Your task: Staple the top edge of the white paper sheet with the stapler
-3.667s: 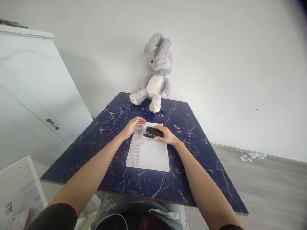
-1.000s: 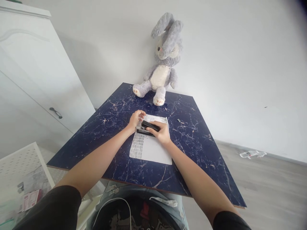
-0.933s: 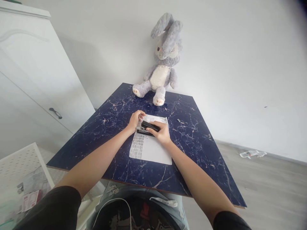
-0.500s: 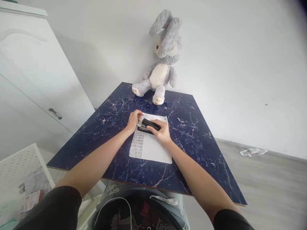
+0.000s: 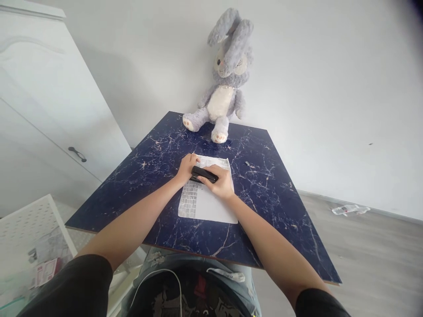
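A black stapler (image 5: 205,174) lies over the left part of a paper sheet (image 5: 214,204) on the blue marbled table. My right hand (image 5: 220,181) is wrapped round the stapler, thumb on the near side, its jaws pressed close together. At the paper's upper left edge, my left hand (image 5: 188,167) rests beside the stapler's front end with its fingers bent together; whether it pinches the paper is hard to make out. Grey printed or drawn blocks run down the sheet's left side and along its top.
A plush rabbit (image 5: 222,101) sits at the table's (image 5: 271,198) back edge against the wall. A small staple strip (image 5: 247,164) lies right of the paper. White cabinet (image 5: 49,88) and a white rack (image 5: 49,204) stand left; a plastic bottle (image 5: 345,209) is on the floor.
My right hand has pressed the stapler's top down, so its jaws, apart before, are now close together. The stapler has shifted slightly, and my left hand's fingers have drawn in.
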A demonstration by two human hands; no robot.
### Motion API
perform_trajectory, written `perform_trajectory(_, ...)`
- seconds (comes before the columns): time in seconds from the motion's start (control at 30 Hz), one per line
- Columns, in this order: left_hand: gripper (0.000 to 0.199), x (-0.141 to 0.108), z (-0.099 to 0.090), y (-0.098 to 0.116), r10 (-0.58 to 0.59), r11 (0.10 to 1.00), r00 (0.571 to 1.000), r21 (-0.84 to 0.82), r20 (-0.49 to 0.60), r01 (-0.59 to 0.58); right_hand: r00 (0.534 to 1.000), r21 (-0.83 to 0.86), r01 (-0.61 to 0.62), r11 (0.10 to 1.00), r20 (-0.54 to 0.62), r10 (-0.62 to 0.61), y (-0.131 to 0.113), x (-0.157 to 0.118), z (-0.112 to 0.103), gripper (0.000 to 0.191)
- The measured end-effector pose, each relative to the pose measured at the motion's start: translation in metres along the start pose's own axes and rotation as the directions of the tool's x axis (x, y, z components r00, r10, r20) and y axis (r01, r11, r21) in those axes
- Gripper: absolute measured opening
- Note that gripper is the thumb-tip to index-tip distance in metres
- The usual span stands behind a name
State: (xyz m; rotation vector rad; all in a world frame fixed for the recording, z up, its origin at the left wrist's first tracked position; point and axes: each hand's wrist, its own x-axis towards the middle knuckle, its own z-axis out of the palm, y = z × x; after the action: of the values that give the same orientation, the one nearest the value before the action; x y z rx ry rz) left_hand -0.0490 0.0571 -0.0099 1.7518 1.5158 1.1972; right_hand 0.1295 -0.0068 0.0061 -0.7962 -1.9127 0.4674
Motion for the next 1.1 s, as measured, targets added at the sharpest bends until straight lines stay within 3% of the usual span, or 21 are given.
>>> perform_trajectory(0.43,0.029,-0.004,-0.002,0.003,0.075,0.995,0.991,0.049,0.113,-0.081,1.000,0.022,-0.027,0.999,-0.010,0.027,0.000,0.002,0.001,0.023)
perform_trajectory(0.6,0.025,-0.002,-0.003,0.001,0.122,0.992,0.980,-0.004,0.154,-0.123,0.999,0.068,-0.042,0.997,0.019,0.041,0.003,0.002,0.001,0.025)
perform_trajectory(0.73,0.028,0.001,0.002,0.004,0.064,0.978,0.980,-0.207,0.186,-0.024,0.990,0.150,-0.140,0.979,0.048,0.134,0.008,0.004,-0.004,0.031)
perform_trajectory(0.87,0.028,0.002,0.007,0.009,-0.013,0.811,0.973,-0.567,0.231,0.145,0.959,0.268,-0.281,0.922,0.030,0.283,0.021,0.007,-0.013,0.035)
perform_trajectory(1.0,0.031,0.002,0.002,0.010,-0.004,0.727,0.952,-0.652,0.306,0.213,0.941,0.378,-0.311,0.872,-0.009,0.339,0.036,0.010,-0.025,0.034)
perform_trajectory(1.1,0.036,0.001,-0.004,0.008,0.069,0.685,0.897,-0.674,0.437,0.276,0.920,0.446,-0.345,0.826,-0.017,0.393,0.049,0.011,-0.037,0.035)
